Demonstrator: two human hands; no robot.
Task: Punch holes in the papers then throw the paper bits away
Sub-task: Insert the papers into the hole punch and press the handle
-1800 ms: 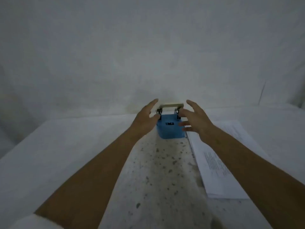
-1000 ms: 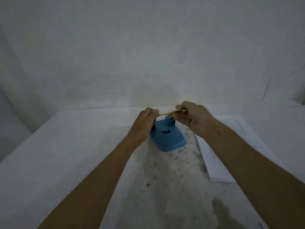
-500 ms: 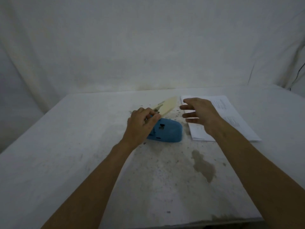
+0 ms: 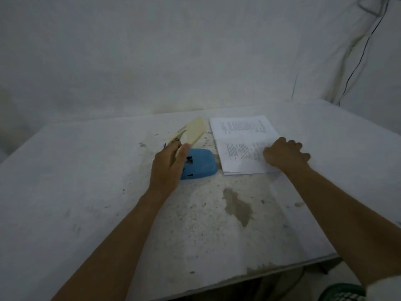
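Observation:
A blue hole punch (image 4: 199, 164) with a cream lever (image 4: 194, 132) lies on the white table (image 4: 86, 170), turned so its blue base faces right. My left hand (image 4: 168, 168) grips it at the hinge end. A stack of printed papers (image 4: 240, 140) lies just right of the punch. My right hand (image 4: 284, 155) rests on the near right part of that stack, fingers curled down onto the top sheet. Small dark specks are scattered on the table around the punch.
A grey stain (image 4: 237, 206) marks the table in front of the papers. The table's near edge (image 4: 282, 268) runs across the lower right, with the floor below. White cloth hangs behind, and a black cable (image 4: 358, 61) runs down at the upper right.
The right hand let go of the lever and moved right onto the papers. The left hand stayed on the punch, which was pulled nearer and turned onto its side.

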